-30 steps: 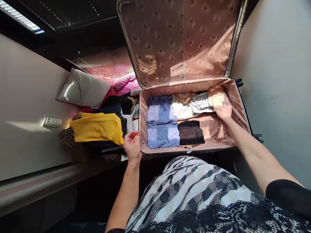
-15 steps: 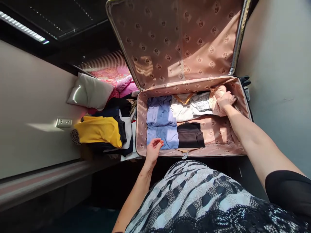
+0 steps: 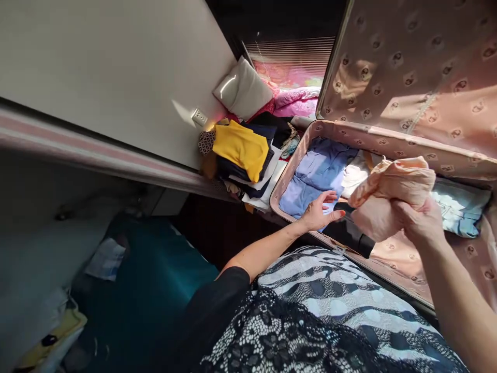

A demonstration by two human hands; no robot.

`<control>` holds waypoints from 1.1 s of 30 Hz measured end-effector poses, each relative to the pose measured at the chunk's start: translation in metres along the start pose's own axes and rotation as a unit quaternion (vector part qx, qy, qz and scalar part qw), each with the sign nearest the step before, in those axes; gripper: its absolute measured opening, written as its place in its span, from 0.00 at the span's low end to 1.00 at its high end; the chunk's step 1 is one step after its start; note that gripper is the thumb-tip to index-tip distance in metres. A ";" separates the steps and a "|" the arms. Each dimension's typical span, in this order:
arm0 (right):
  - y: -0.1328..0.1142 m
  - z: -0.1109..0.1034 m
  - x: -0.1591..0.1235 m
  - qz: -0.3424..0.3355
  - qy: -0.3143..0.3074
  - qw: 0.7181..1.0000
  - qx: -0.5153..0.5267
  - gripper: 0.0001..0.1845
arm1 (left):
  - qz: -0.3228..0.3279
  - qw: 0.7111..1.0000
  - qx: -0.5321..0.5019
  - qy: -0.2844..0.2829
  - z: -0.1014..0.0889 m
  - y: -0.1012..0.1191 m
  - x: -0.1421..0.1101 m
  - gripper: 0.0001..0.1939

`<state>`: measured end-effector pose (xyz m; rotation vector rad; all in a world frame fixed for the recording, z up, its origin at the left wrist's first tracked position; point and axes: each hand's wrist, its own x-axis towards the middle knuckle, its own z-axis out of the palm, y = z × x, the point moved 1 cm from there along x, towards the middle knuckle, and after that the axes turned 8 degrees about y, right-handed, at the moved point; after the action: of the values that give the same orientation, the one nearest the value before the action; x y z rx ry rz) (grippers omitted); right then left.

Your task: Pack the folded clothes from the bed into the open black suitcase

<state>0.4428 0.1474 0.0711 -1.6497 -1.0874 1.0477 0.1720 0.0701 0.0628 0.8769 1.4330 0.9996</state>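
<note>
from my distant seat i am seeing the right hand [image 3: 425,220] gripping a bunched peach garment [image 3: 406,178], fingers closing around its fabric, holding it above the open suitcase [image 3: 388,137]. the left hand [image 3: 317,213] is hovering near it, open and grasping nothing, its thumb and fingers spreading apart. inside the suitcase, blue clothes [image 3: 316,166] are lying at the left end, a black garment [image 3: 351,233] is resting along the near side, and folded denim [image 3: 464,204] is sitting toward the right. outside, yellow cloth [image 3: 243,147] is topping a clothes pile [image 3: 272,191].
</note>
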 end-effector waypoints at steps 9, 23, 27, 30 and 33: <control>-0.045 0.176 -0.113 0.136 -0.268 0.921 0.248 0.27 | 0.087 0.995 -0.051 0.025 -0.101 0.022 -0.046 0.39; 0.007 0.213 -0.108 0.200 -0.378 0.904 -0.013 0.31 | 0.092 0.903 0.380 0.180 -0.207 -0.050 0.012 0.29; 0.024 0.173 -0.102 0.221 -0.333 0.916 -0.034 0.26 | 0.065 0.918 0.359 0.154 -0.214 -0.056 0.022 0.33; 0.036 0.139 -0.091 0.242 -0.289 0.926 -0.033 0.25 | 0.057 0.894 0.419 0.146 -0.219 -0.052 0.007 0.42; 0.053 0.091 -0.069 0.238 -0.207 0.947 -0.062 0.20 | 0.127 0.866 0.454 0.166 -0.211 -0.038 -0.014 0.41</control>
<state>0.3507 0.0886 0.0092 -1.8963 -1.0516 1.7313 -0.0362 0.0221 0.0362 1.6638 2.1836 0.6403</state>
